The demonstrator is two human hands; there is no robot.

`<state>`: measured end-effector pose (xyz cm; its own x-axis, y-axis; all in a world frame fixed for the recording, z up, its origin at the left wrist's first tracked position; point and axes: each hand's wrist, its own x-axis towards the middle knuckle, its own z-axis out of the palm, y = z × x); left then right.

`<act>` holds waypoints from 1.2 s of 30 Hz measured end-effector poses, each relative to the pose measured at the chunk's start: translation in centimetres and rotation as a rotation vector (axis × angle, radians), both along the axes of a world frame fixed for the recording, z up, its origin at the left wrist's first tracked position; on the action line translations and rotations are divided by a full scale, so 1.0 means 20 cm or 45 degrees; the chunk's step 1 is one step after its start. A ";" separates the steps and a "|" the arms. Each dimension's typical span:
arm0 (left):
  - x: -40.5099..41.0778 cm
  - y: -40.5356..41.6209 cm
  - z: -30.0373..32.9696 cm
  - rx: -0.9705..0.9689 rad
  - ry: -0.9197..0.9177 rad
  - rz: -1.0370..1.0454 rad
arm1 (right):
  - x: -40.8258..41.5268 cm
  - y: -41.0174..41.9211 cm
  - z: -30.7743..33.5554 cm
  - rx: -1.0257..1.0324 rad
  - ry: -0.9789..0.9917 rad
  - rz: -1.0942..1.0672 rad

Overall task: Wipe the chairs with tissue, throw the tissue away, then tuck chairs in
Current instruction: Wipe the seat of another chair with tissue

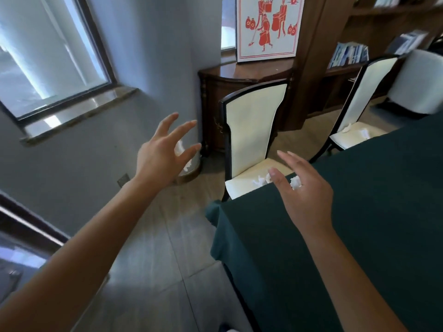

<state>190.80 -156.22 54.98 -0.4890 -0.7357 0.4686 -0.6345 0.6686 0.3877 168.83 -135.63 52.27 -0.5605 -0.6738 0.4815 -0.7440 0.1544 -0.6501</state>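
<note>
My left hand (165, 152) is raised with its fingers spread and holds nothing. It hangs in front of a round bin (191, 172) by the wall, where white tissue shows. My right hand (306, 192) hovers over the corner of the green-clothed table (359, 212), fingers apart. A small tissue scrap (296, 182) shows in the gap by its thumb; I cannot tell if they touch. The near cream chair (254, 125) with a black frame stands pulled out, crumpled tissue (259, 181) on its seat. A second cream chair (357, 101) to the right also has tissue (347, 127) on its seat.
A dark wooden cabinet (239, 77) with a red-and-white picture (268, 27) stands behind the near chair. Shelves with booklets (350, 53) run along the back right. A window with a stone sill (79, 111) is at left. Grey tiled floor (167, 248) lies between wall and table.
</note>
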 end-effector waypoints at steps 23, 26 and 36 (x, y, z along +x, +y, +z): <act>-0.65 -1.43 -0.04 0.002 0.024 -0.447 | -0.30 -1.17 -0.04 -0.047 -0.016 -0.426; -0.68 -1.60 -0.06 0.026 0.024 -0.548 | -0.22 -1.28 -0.08 -0.051 -0.027 -0.528; -1.22 -1.71 -0.22 0.131 -0.054 -1.016 | -0.34 -1.27 -0.17 0.073 -0.042 -0.999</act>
